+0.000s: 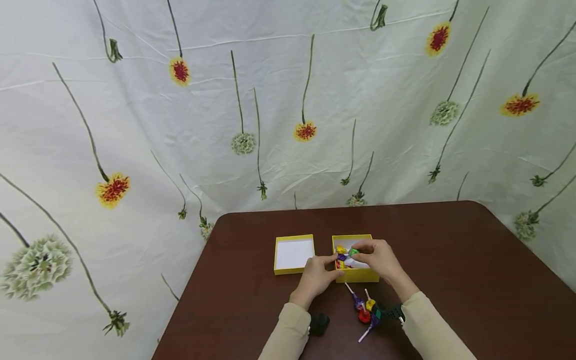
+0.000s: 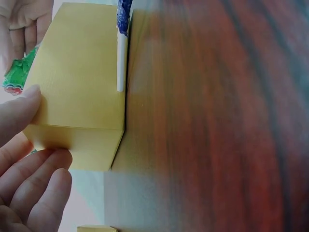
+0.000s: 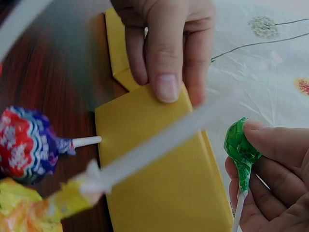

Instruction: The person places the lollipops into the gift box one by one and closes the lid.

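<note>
Right hand (image 1: 379, 259): fingers pinching green lollipop (image 3: 240, 142) at open top of yellow box (image 1: 357, 276). Left hand (image 1: 315, 278): fingers and thumb gripping box's near corner. Wrapped candies (image 1: 341, 249) inside; loose lollipops (image 1: 364, 316) on bench (image 1: 252, 300) in front.

Green lollipop (image 3: 237, 143), held at open yellow box (image 1: 357, 275), wrapped candies (image 1: 341, 249) inside
</note>
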The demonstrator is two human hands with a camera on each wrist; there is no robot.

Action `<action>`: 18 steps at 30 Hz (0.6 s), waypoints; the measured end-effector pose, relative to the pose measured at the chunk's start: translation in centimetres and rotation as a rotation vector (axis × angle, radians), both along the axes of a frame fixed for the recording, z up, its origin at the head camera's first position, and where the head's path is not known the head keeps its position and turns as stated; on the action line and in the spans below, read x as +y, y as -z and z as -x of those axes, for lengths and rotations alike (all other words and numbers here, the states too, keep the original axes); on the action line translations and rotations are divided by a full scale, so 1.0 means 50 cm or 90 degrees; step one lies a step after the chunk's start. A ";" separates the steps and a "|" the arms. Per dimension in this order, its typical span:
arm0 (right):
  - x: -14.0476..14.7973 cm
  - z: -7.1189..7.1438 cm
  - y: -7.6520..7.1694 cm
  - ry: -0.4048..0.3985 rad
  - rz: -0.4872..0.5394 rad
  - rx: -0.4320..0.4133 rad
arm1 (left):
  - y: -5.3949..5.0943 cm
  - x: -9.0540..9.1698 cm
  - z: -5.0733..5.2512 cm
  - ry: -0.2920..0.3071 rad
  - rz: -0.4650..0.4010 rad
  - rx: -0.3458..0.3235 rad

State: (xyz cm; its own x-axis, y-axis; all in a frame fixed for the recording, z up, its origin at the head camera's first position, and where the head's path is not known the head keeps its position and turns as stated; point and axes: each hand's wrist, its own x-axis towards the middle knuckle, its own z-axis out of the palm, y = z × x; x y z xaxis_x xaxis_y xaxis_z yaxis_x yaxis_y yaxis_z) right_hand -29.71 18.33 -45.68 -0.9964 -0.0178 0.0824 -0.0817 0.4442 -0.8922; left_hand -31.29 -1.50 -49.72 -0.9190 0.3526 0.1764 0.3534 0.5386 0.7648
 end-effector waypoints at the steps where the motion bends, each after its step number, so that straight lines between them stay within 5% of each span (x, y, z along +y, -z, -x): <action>1: 0.000 0.001 0.000 -0.003 -0.003 -0.001 | 0.000 -0.001 0.000 0.000 -0.002 -0.004; 18: -0.017 0.053 0.013 -0.045 -0.065 -0.045 | -0.004 -0.001 0.002 0.002 -0.001 -0.007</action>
